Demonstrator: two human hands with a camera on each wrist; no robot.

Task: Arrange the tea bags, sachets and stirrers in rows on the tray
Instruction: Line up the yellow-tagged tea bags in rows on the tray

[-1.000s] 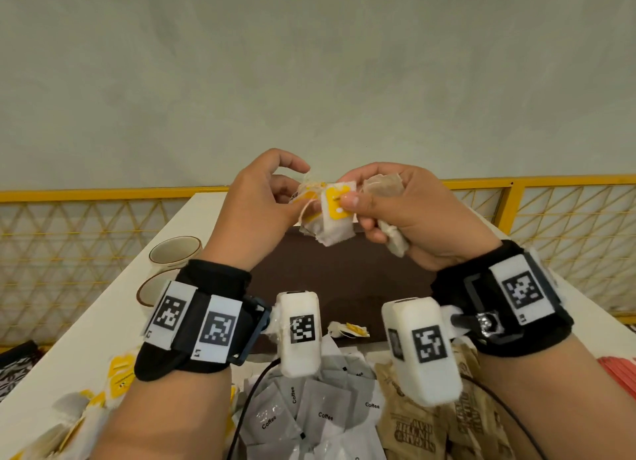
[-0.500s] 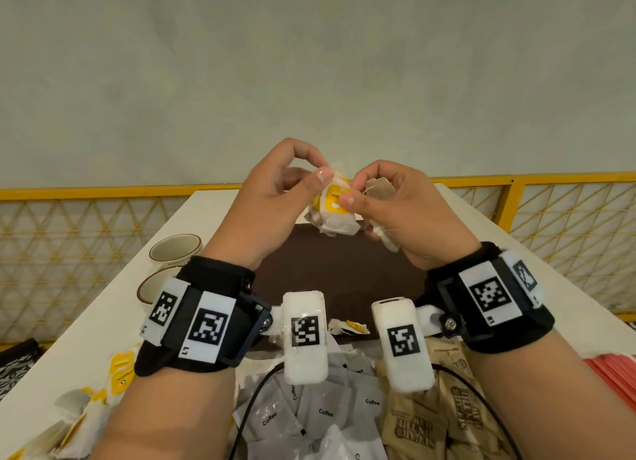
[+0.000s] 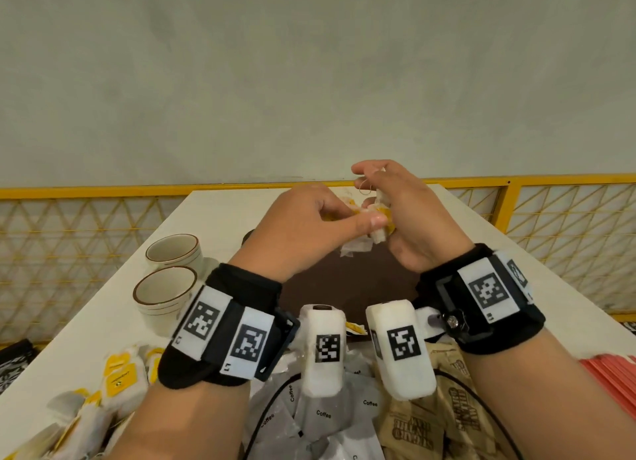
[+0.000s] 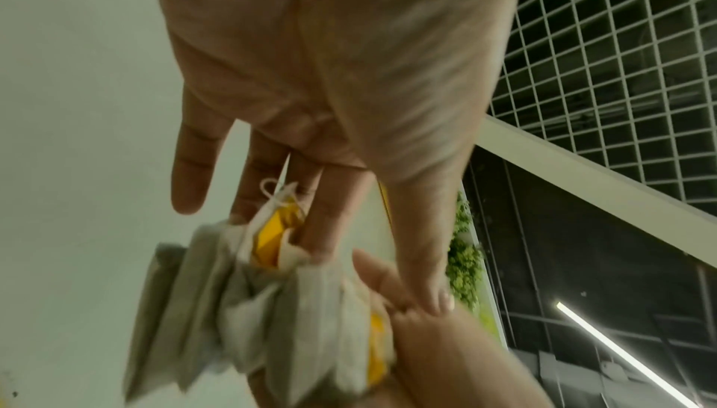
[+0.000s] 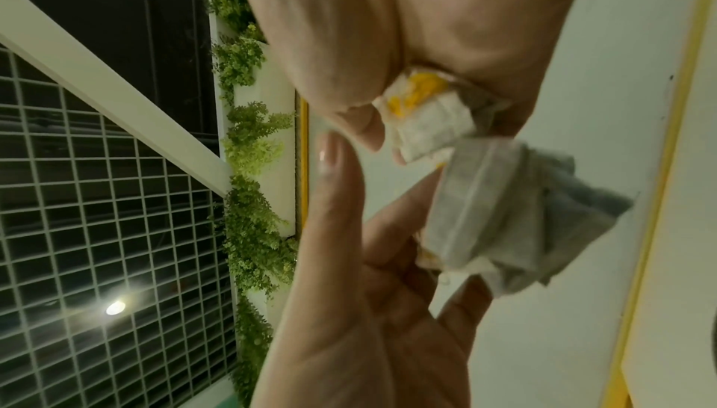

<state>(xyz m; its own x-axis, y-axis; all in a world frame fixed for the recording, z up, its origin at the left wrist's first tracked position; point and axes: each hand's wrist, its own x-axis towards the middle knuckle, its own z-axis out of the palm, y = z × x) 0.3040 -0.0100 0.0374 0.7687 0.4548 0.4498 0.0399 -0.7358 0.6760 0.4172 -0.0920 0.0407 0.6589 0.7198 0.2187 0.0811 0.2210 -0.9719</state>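
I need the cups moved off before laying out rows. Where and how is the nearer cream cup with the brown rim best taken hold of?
Grip the nearer cream cup with the brown rim round its outer wall, coming from above and its left. It stands upright and open, and I see no handle; its twin sits close behind, and the left hand is busy.

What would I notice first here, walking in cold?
Two raised hands, the left hand and the right hand, together pinching a bunch of tea bags above a dark brown tray. On the white table, two cups stand at left, coffee sachets heaped nearest.
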